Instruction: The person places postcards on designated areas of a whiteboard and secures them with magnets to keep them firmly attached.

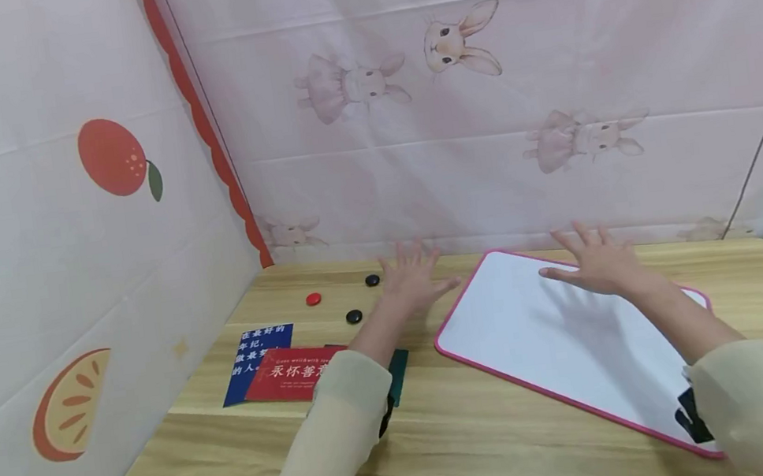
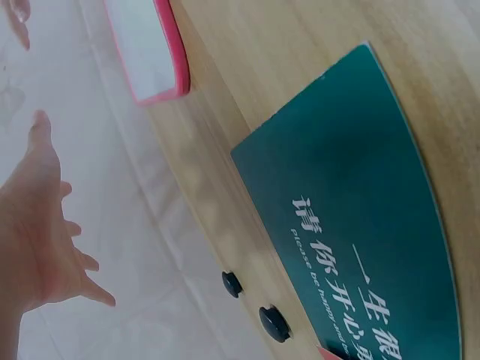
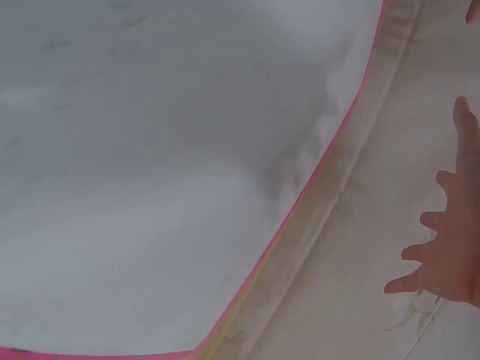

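Observation:
Fingers spread, my left hand (image 1: 410,280) hovers over the table between the round magnets and the whiteboard, holding nothing. My right hand (image 1: 602,265), also spread and bare of any object, is held above the pink-edged whiteboard (image 1: 529,331) and casts a shadow on it. Left of the left forearm lie a blue card (image 1: 243,366) and a red card (image 1: 284,377), overlapping. A dark green card (image 2: 345,195) shows fully in the left wrist view; the forearm hides most of it from the head view.
Two black round pieces (image 1: 354,317) and a red round piece (image 1: 313,299) lie near the back left of the wooden table (image 1: 451,452). A printed rabbit cloth (image 1: 429,161) hangs along the back edge, and a fruit-print cloth (image 1: 108,279) borders the left.

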Demonstrator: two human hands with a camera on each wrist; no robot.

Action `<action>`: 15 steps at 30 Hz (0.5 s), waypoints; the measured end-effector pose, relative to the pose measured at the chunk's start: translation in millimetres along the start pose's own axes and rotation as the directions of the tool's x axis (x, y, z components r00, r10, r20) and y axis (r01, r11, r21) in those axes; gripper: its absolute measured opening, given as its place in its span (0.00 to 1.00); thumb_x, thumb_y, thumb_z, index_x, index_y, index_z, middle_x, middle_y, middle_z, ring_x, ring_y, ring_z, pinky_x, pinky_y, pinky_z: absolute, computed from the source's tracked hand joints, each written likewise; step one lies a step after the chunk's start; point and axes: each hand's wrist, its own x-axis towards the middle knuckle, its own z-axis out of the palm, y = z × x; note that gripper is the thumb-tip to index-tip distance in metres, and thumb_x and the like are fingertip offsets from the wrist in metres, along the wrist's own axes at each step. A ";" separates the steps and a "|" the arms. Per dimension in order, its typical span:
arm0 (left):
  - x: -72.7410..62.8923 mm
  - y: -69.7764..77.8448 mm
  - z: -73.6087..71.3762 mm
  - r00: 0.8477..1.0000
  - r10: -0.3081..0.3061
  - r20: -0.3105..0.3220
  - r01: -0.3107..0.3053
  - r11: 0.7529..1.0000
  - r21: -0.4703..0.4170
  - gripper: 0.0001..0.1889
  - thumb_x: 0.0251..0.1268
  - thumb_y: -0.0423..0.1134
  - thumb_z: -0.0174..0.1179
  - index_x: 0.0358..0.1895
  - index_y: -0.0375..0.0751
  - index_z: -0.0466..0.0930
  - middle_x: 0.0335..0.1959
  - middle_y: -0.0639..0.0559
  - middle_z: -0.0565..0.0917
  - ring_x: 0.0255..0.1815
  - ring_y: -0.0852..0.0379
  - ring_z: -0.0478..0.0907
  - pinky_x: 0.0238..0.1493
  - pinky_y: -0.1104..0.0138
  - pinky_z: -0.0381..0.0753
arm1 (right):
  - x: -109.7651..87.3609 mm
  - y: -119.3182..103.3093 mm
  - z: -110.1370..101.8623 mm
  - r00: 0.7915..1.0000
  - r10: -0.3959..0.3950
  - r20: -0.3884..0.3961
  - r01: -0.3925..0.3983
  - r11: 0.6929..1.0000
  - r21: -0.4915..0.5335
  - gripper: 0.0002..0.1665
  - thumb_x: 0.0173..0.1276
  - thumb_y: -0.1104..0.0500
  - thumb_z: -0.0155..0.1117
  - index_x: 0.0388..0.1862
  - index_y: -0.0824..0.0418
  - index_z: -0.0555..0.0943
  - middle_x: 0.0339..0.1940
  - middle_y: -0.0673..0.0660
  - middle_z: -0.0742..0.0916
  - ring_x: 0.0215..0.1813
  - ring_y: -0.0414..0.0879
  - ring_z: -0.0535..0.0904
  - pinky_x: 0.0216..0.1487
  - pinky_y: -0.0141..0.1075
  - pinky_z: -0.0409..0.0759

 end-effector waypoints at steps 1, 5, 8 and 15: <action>0.1 1.3 1.0 1.000 0.005 -0.003 -0.005 1.000 -0.001 0.42 0.57 0.74 0.34 0.73 0.58 0.43 0.73 0.47 0.38 0.70 0.38 0.29 0.60 0.36 0.34 | -0.8 1.0 -1.1 1.000 0.000 -0.001 0.000 1.000 -0.011 0.52 0.61 0.29 0.47 0.72 0.60 0.49 0.69 0.74 0.50 0.65 0.76 0.40 0.53 0.73 0.41; -0.1 8.6 3.1 1.000 0.024 -0.013 -0.023 0.999 0.025 0.43 0.56 0.75 0.33 0.73 0.59 0.43 0.73 0.48 0.40 0.70 0.39 0.32 0.60 0.37 0.35 | -6.0 3.8 -7.2 1.000 0.005 -0.001 -0.006 0.999 -0.037 0.52 0.61 0.29 0.45 0.73 0.60 0.49 0.69 0.74 0.50 0.65 0.77 0.41 0.53 0.73 0.44; -1.9 15.8 1.9 0.999 0.032 -0.015 -0.031 0.999 0.028 0.44 0.55 0.76 0.31 0.73 0.60 0.44 0.73 0.49 0.40 0.71 0.40 0.32 0.61 0.37 0.37 | -12.2 4.3 -12.7 1.000 0.012 -0.004 -0.012 0.999 -0.037 0.52 0.61 0.29 0.46 0.73 0.59 0.49 0.69 0.74 0.51 0.64 0.77 0.42 0.52 0.73 0.43; -11.4 35.8 -5.2 0.993 0.103 -0.062 -0.105 0.994 -0.031 0.43 0.55 0.76 0.32 0.72 0.59 0.46 0.73 0.49 0.47 0.71 0.42 0.40 0.63 0.40 0.40 | -33.2 7.5 -27.3 1.000 0.027 -0.009 -0.027 0.999 -0.022 0.51 0.61 0.29 0.47 0.72 0.60 0.50 0.68 0.76 0.51 0.63 0.78 0.43 0.51 0.74 0.43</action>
